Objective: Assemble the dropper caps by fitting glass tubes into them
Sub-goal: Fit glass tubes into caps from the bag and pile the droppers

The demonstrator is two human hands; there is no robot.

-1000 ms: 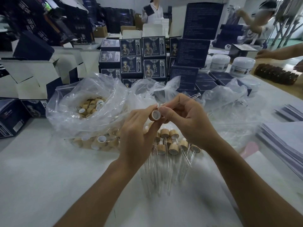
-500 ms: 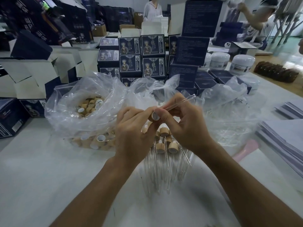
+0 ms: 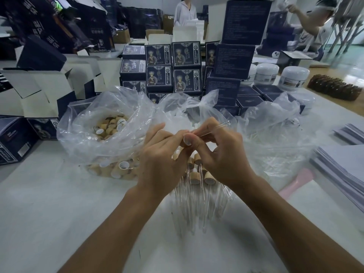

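My left hand [image 3: 161, 154] pinches a wooden dropper cap [image 3: 186, 142] with a white inside, its open end turned toward me. My right hand [image 3: 220, 152] pinches a thin glass tube [image 3: 215, 128] that slants up to the right, its near end at the cap. Both hands meet above the table's middle. Below them lies a pile of assembled droppers [image 3: 199, 186], wooden caps at the top and glass tubes pointing toward me. A clear plastic bag [image 3: 94, 138] to the left holds several loose wooden caps [image 3: 110, 127].
More crumpled clear bags [image 3: 275, 134] lie to the right. Stacked dark blue boxes [image 3: 173, 69] and white jars [image 3: 293, 77] stand behind. Open cartons [image 3: 39, 89] sit at the left, paper stacks [image 3: 342, 166] at the right. People work in the background.
The hands have closed together; the tube's near end has come up against the cap, and my right thumb now covers part of the cap's opening.
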